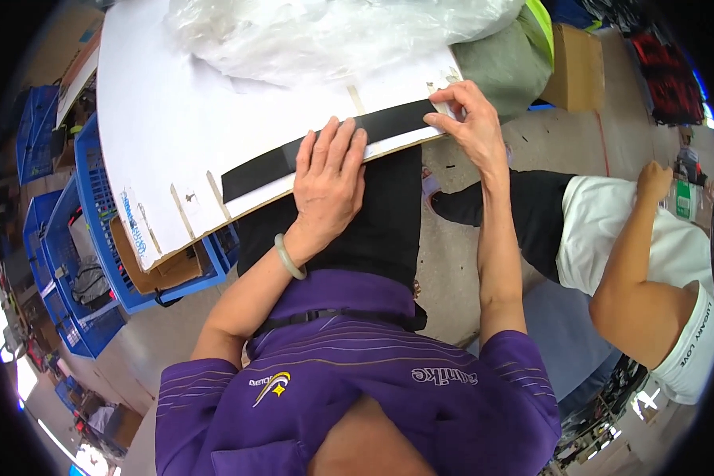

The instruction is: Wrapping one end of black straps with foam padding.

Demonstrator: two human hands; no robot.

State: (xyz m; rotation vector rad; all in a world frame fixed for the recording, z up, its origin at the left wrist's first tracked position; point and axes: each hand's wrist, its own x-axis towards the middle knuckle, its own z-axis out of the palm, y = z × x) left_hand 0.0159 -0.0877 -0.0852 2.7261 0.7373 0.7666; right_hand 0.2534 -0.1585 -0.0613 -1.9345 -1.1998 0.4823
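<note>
Head view: left hand [328, 176] lies with fingers flat on a black strip [397, 120]; right hand [477, 129] grips the strip's end.

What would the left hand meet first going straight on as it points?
Probably the crumpled clear plastic film, across a stretch of white board from the left hand; depth is uncertain.

Black strip [394, 120] flat on white board [163, 103]

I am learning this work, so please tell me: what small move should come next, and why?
Perhaps slide the left hand along the black strip to smooth it: those fingers rest across it, and the right hand touches its right end.
</note>
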